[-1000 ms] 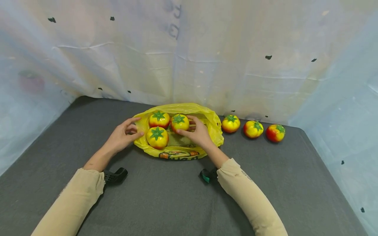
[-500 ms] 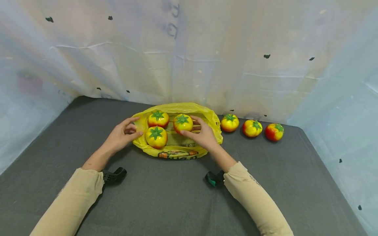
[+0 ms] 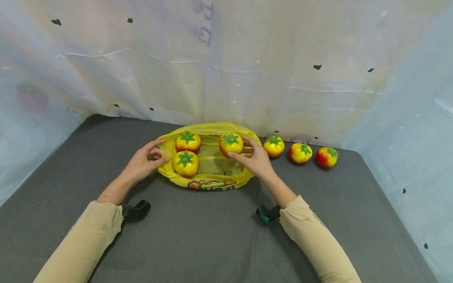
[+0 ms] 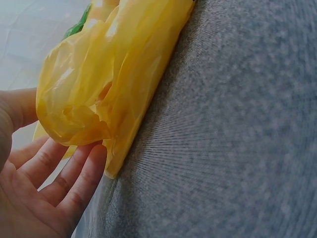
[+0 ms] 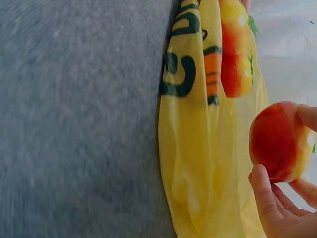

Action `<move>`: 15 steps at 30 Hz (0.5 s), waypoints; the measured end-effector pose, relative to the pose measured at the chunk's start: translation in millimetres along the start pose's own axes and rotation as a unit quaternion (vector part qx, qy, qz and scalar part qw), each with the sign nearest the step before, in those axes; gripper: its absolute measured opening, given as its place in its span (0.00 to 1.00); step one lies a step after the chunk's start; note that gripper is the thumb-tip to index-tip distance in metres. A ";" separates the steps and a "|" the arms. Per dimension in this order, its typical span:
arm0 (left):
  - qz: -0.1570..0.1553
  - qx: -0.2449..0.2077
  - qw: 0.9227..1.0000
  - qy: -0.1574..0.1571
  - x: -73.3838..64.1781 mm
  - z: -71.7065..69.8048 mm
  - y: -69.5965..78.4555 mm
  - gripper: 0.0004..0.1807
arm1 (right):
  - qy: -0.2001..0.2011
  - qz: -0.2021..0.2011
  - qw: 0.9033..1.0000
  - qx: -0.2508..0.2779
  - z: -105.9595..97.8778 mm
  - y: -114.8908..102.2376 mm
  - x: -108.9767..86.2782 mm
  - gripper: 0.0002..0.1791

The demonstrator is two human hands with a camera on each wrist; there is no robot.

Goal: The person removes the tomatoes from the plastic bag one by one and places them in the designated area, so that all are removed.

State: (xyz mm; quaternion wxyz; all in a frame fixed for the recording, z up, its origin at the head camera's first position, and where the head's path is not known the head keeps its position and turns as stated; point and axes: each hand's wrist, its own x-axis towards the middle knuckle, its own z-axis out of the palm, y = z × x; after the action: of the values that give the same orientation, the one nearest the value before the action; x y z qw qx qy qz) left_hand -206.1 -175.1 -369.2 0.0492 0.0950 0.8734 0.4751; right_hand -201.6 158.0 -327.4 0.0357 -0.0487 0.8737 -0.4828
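A yellow plastic bag [image 3: 212,167] with printed lettering lies spread with its mouth up. Inside its left part sit two yellow-red tomatoes with green star-shaped tops, the back tomato [image 3: 188,142] and the front tomato [image 3: 186,164]. My right hand [image 3: 257,160] holds another tomato [image 3: 231,144] between thumb and fingers, over the right part of the bag. In the right wrist view this held tomato [image 5: 276,141] shows its red side. My left hand [image 3: 143,161] holds the bag's left rim; in the left wrist view its thumb goes behind the bag's edge [image 4: 64,104], with the fingertips against the film.
To the right of the bag stand three more tomatoes in a row: one [image 3: 273,146] near the bag, one [image 3: 300,153] in the middle, one [image 3: 326,157] farthest right. A pale sheet wall [image 3: 240,78] closes off the back of the grey table [image 3: 198,236].
My right hand has moved right with its tomato, away from the two tomatoes in the bag. The left hand stays at the bag's left rim.
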 end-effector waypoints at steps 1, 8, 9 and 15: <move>0.000 0.000 1.000 0.000 0.0 -0.1 0.0 0.36 | 0.000 0.000 1.000 0.001 -1.9 0.4 -0.2 0.41; -0.002 0.001 1.000 0.001 -0.1 -0.1 1.1 0.36 | 0.003 -0.006 1.000 0.013 -23.4 2.5 -3.8 0.40; -0.002 0.002 1.000 0.001 -0.2 -0.1 1.2 0.36 | 0.002 -0.010 1.000 0.015 -27.4 2.6 -4.5 0.40; -0.006 0.002 1.000 0.002 -0.3 -0.4 -0.2 0.35 | -0.001 -0.015 1.000 0.006 -44.2 3.5 -8.7 0.39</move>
State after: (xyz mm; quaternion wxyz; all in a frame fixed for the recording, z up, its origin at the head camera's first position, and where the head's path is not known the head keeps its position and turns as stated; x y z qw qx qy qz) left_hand -205.9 -175.6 -369.2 0.0495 0.0891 0.8752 0.4729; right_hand -198.0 198.0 -306.7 0.0292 -0.0619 0.8698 -0.4887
